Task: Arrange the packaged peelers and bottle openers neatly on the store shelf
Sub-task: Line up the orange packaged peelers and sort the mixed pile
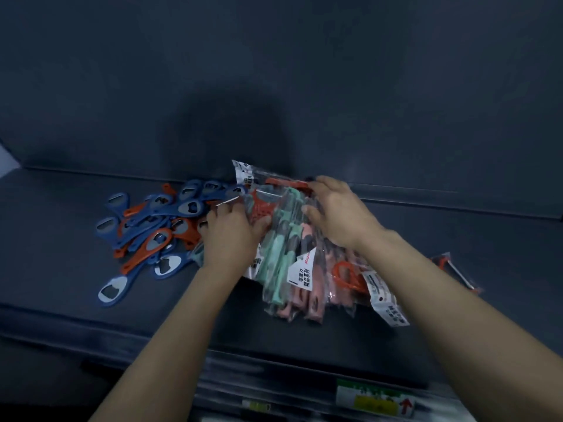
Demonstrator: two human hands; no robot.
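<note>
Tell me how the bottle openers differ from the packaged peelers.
The bottle openers lie loose and unwrapped; the packaged peelers sit in clear labelled bags. The bottle openers are blue and orange; the packaged peelers mostly mint and pink. The left hand and right hand grip only the packaged peelers. Both rest on the shelf.

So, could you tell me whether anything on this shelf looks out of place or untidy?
The bottle openers lie in a jumbled heap on the left of the shelf, crossing at all angles. One stray packet sits apart at the far right, away from the packaged peelers that the left hand and right hand hold.
</note>
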